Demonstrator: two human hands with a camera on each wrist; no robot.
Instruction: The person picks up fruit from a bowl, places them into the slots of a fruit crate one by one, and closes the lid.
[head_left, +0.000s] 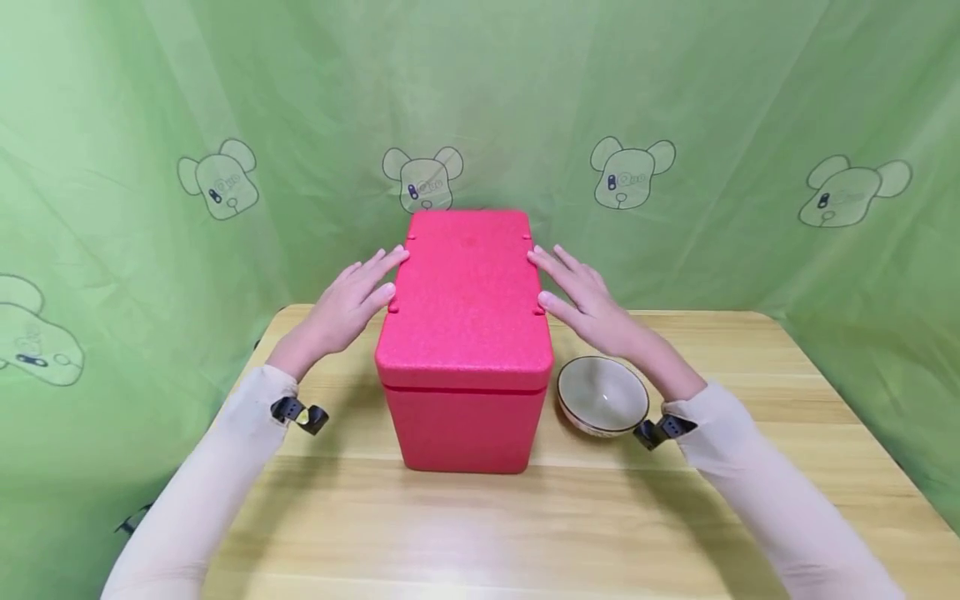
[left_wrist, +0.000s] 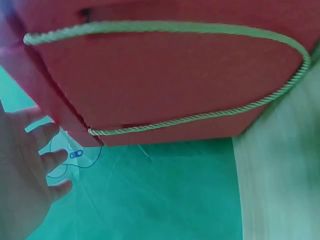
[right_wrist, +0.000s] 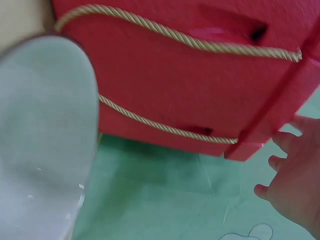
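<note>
A red foam box [head_left: 465, 429] with a matching lid [head_left: 467, 292] stands upright on the table. The lid lies flat on it, a thin dark seam running below its rim. My left hand [head_left: 341, 304] is at the lid's left edge, fingers extended and fingertips right at the rim. On the opposite edge, my right hand [head_left: 592, 304] mirrors it with spread, straight fingers. A rope handle [left_wrist: 180, 26] hangs in a loop on the box's left side, and another rope handle [right_wrist: 165, 35] on its right side. Neither hand grips the ropes.
A white bowl [head_left: 603, 392] with a dark rim sits right of the box, under my right forearm. The wooden table [head_left: 465, 533] extends around both. Behind it hangs a green curtain [head_left: 525, 100] printed with bear heads. Each wrist wears a small black camera [head_left: 300, 412].
</note>
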